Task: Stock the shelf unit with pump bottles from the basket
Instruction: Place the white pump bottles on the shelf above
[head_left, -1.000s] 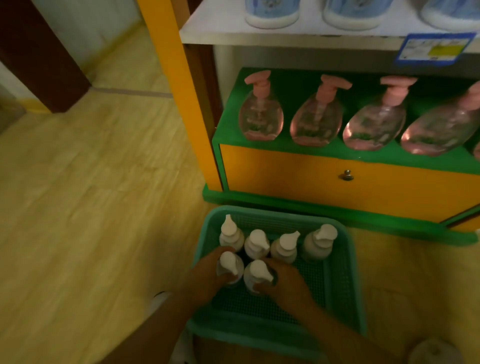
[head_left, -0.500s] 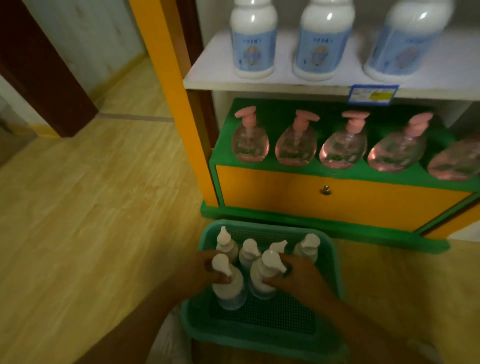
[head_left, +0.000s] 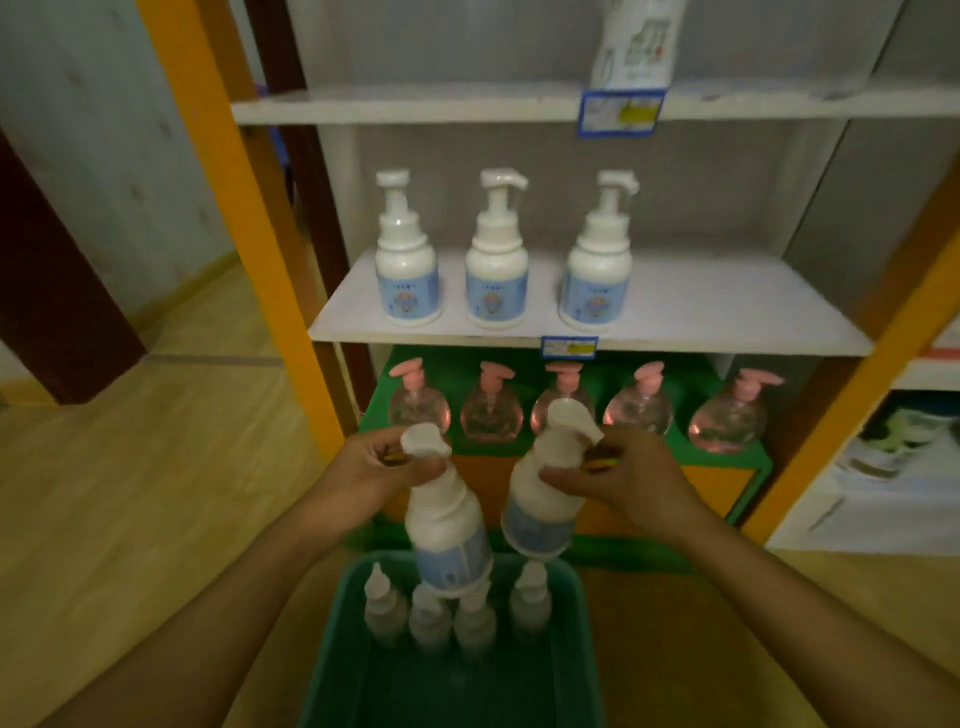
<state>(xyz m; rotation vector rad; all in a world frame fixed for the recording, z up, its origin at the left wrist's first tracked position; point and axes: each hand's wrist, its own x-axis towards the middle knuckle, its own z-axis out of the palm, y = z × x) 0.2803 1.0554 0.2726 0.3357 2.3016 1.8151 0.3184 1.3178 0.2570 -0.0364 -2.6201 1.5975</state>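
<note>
The shelf unit (head_left: 587, 306) shows three white bottles, with room to their right. Below it sits the basket (head_left: 576, 623), four bottles inside. Above the basket, the left hand (head_left: 363, 473) grips one pump bottle (head_left: 447, 525), the right hand (head_left: 618, 478) another bottle (head_left: 540, 499); best set them down upright, beside that row.

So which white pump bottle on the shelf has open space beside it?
The rightmost white bottle of the three; the white shelf runs bare to its right.
</note>
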